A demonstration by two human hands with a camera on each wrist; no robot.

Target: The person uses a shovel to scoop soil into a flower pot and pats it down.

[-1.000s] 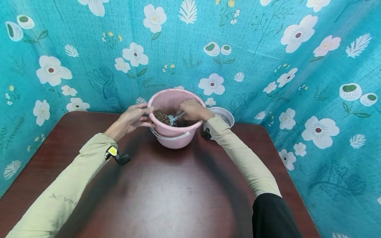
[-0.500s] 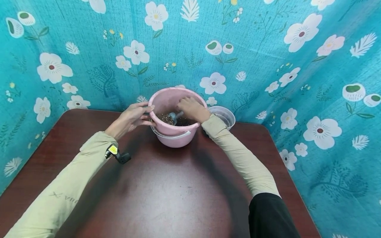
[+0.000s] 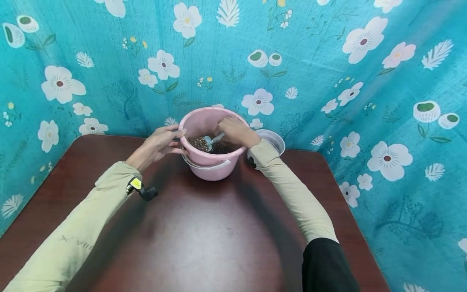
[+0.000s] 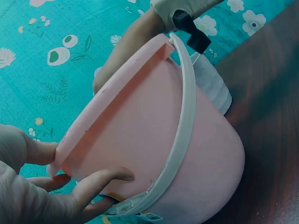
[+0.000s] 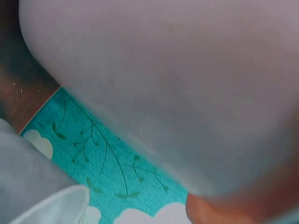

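Observation:
A pink bucket (image 3: pixel 211 174) with a white handle (image 4: pixel 186 107) stands towards the back of the table, holding dark, speckled soil (image 3: pixel 198 142). My left hand (image 3: pixel 160 142) grips its rim from the left, thumb at the edge and other fingers against the outer wall. Reaching over the right side, my right hand (image 3: pixel 235 130) is inside the bucket and holds a small light-blue garden trowel (image 3: pixel 208 142) by the handle. The trowel's blade lies at the soil, pointing left. In the right wrist view the bucket's outer wall (image 5: pixel 154 84) hides most of that hand.
Just right of the bucket, partly behind my right sleeve, is a whitish pot (image 3: pixel 277 140). The dark reddish-brown table (image 3: pixel 189 235) backs onto a turquoise floral curtain (image 3: pixel 310 81). A few light crumbs (image 5: pixel 18 88) lie on the tabletop.
My right hand has shifted the trowel a little inside the bucket, its blade now farther left than half a second ago. The left hand keeps its grip on the rim.

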